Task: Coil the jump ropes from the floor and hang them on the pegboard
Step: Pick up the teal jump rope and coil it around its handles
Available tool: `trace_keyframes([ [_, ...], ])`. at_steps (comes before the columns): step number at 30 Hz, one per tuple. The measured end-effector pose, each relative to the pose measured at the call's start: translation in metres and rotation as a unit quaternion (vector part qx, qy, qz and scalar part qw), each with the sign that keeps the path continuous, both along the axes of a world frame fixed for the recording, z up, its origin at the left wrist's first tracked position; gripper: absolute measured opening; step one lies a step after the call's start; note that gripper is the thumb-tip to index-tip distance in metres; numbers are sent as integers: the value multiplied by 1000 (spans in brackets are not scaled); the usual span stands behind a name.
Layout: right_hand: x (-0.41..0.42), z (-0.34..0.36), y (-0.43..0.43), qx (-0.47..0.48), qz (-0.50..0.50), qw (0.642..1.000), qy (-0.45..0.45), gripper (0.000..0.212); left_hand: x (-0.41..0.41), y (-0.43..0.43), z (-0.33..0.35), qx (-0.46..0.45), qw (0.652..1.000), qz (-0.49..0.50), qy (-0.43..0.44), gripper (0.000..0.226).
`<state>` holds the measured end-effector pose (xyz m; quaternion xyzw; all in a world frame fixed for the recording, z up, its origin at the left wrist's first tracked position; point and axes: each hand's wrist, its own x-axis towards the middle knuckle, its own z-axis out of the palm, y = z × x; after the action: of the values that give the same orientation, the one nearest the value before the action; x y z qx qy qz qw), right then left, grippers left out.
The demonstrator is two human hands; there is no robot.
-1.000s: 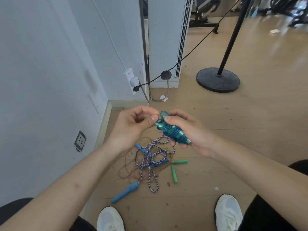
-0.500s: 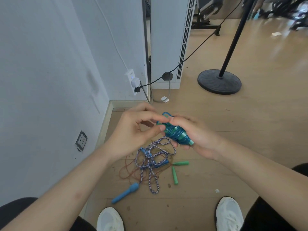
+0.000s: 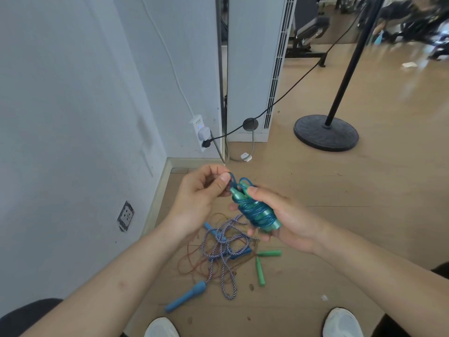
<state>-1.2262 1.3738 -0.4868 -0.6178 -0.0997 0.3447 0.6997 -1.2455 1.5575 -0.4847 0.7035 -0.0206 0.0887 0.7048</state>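
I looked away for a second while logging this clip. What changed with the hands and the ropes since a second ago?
The left hand pulled back a little to the left, its grip drawing a short loop of cord out from the top of the teal rope bundle. The right hand kept holding the bundle, now tilted more upright. The striped rope, blue handle and green handles stayed on the floor.

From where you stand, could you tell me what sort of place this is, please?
Probably a gym or exercise room. A black padded weight bench stands at the back on a pale wooden floor, loose jump ropes lie tangled by the white wall, and blurred equipment that could be exercise bikes shows at top right.
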Motion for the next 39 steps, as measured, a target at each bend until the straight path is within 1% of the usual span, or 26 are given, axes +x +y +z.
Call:
trace_keyframes([
  [2,0,-4,1,39,10,999,-9,35,2,2,1,-28,1000,8,11,11],
  [4,1,-8,1,51,21,997,-56,33,3,3,3,-38,999,10,19,12],
  [7,3,-10,0,8,28,989,-146,36,3,1,5,-30,999,10,32,13],
  [10,6,-8,-4,-43,36,976,-212,32,2,2,6,-17,999,-1,40,12],
  [12,8,-9,-5,-52,34,974,-218,30,2,4,7,-8,999,-25,38,11],
  [15,10,-13,-3,-37,14,983,-179,31,1,5,12,-13,998,-56,34,10],
  [17,11,-19,-2,-48,-3,980,-194,36,1,6,15,-5,998,-50,25,9],
  [19,12,-18,-3,-85,-60,961,-255,40,1,7,17,19,999,-42,14,9],
  [21,12,-11,-4,-119,-121,925,-340,31,1,8,18,26,999,-42,4,8],
  [22,12,-6,-3,-121,-134,912,-369,27,0,9,20,28,999,-41,-3,7],
  [23,12,-1,-1,-115,-136,906,-383,25,0,9,21,30,999,-39,-12,8],
  [27,10,9,13,-73,-113,920,-367,21,0,7,26,22,999,-25,-36,8],
  [30,15,10,18,-98,-99,914,-380,20,-1,7,27,9,999,-5,-45,14],
  [35,24,11,25,-149,-56,900,-407,22,0,10,32,-58,998,16,-12,19],
  [37,23,13,28,-130,-64,896,-420,27,2,15,35,-82,996,37,2,25],
  [39,24,15,30,-107,-91,896,-421,30,4,19,37,-104,993,56,14,25],
])
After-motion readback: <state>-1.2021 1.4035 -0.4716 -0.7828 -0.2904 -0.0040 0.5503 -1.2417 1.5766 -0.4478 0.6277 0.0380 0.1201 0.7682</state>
